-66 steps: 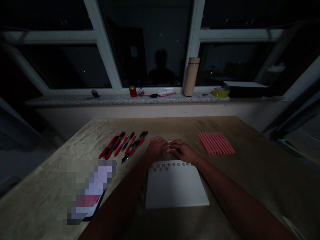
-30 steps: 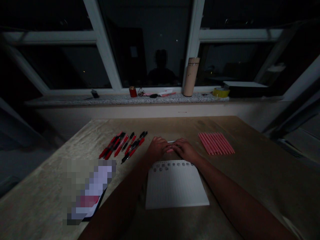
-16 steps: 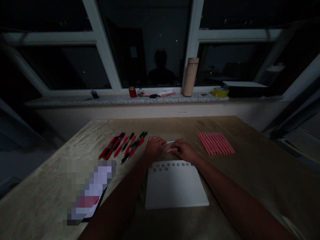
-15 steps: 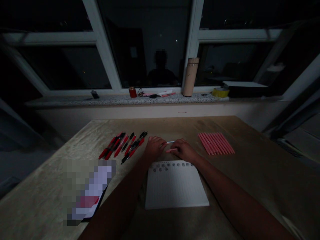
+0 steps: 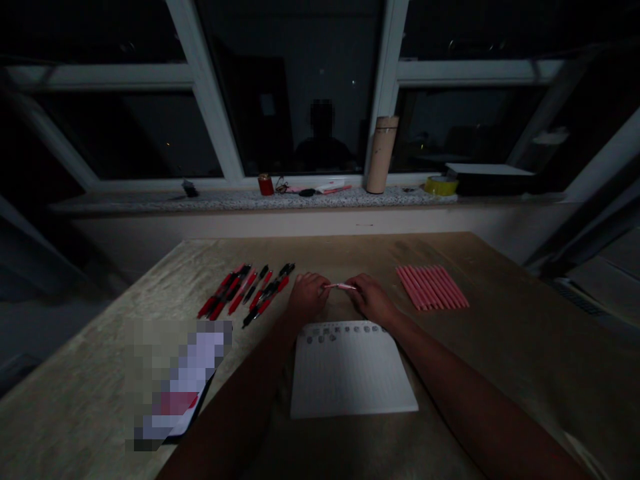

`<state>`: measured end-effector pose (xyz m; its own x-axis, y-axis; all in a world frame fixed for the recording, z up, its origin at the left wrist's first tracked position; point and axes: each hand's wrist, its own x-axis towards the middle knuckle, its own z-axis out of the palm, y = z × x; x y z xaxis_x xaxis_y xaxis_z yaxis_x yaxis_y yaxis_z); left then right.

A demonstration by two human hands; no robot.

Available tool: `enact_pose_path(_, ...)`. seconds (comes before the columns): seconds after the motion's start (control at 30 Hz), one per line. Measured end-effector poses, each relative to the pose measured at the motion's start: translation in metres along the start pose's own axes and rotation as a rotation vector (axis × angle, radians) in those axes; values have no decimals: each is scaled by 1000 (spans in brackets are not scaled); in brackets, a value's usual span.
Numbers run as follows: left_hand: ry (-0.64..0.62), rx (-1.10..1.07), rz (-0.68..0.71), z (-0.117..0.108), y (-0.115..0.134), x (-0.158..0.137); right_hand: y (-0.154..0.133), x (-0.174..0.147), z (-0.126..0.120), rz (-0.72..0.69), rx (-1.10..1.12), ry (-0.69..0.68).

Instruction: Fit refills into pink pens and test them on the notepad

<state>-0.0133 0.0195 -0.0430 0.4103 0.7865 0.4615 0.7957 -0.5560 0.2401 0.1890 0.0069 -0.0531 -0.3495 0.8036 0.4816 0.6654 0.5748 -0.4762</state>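
Observation:
My left hand point(image 5: 309, 296) and my right hand point(image 5: 372, 298) meet above the far edge of an open notepad point(image 5: 354, 377). Between them, level and crosswise, is a slim pink pen point(image 5: 343, 287), pinched at its left end by my left fingers and at its right end by my right ones. Its middle looks pale, and both ends are hidden in the fingers. Small dark scribbled marks run along the top of the lined page. On the right lies a neat row of several pink pens point(image 5: 433, 287). To the left are several red and black pens point(image 5: 243, 293), loosely side by side.
A phone-like object point(image 5: 187, 380), blurred out, lies at the front left of the cloth-covered table point(image 5: 500, 373). On the window sill stand a tan flask point(image 5: 383, 155), a small red jar point(image 5: 265, 185), a yellow tape roll point(image 5: 441, 185) and a dark box point(image 5: 487, 180).
The separate pink piece in my right fingers now lines up with the pen part in my left hand. My right hand has tilted slightly; the pens and notepad are unmoved.

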Motion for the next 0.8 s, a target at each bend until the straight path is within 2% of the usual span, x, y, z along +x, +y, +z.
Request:
enact_pose_path(0.37,-65,-21,86,4,0,1,0,0,0,-64,17,-41)
enact_pose_path(0.8,-76,-27,132,0,7,-1,-1,0,-1,-116,41,-80)
